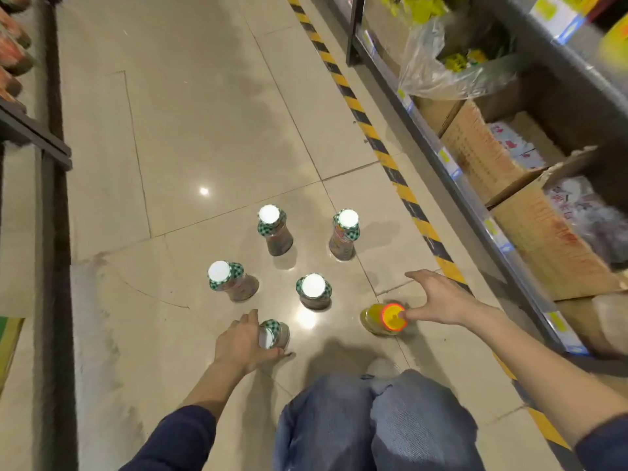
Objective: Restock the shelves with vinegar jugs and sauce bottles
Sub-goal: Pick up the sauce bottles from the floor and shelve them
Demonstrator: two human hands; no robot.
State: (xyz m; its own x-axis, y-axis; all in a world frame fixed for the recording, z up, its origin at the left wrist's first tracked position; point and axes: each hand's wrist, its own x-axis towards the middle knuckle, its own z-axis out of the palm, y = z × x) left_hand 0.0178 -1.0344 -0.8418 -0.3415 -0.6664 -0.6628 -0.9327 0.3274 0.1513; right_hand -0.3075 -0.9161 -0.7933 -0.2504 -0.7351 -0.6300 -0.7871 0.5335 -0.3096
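Left hand (pixel 243 338) grips a sauce bottle (pixel 273 334), right hand (pixel 441 297) spreads wide, touching the yellow bottle (pixel 390 319); four more bottles (pixel 314 290) stand on the floor (pixel 204 130), restocking seemingly barely begun

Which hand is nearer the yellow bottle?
Right. The right hand touches the yellow bottle at its cap; the left hand grips a jar off to the left.

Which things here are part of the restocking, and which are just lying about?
Job: four standing sauce bottles; a fifth bottle gripped by the left hand; yellow bottle at the thumb of the right hand.
Lying about: cardboard boxes, plastic bag, striped floor tape.
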